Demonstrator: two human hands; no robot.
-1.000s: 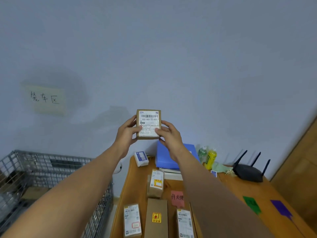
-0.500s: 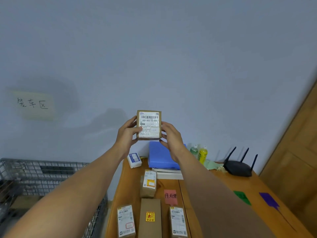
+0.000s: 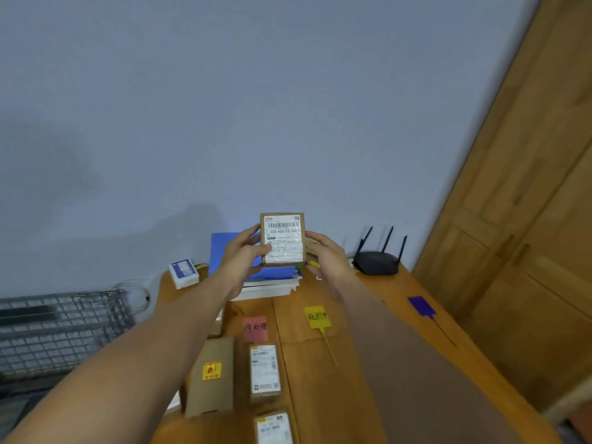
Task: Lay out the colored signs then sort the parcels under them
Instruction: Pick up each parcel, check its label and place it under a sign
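Signs: a pink sign (image 3: 255, 328), a yellow sign (image 3: 317, 316) and a purple sign (image 3: 421, 306) are laid flat in a row across the table (image 3: 290, 326). A green sliver beside the right forearm is too hidden to be named.
Sorted so far: a long brown box (image 3: 211, 376) with a yellow sticker and two labelled parcels (image 3: 264, 370) are seen below the pink sign. None can be made out under the yellow or purple sign, though the forearm hides much there.
Held parcel: a small flat cardboard parcel (image 3: 282, 240) is held upright in the air above the table's far end. Its white barcode label is turned toward the camera.
Left hand: the left hand (image 3: 243, 257) is curled round the parcel's left edge, with the thumb on the front.
Right hand: the right hand (image 3: 323, 254) is gripping the right edge.
Step judged: the label is probably being read so that a sign can be chosen.
Left to do: this parcel is not yet placed. Whether others remain cannot be told.
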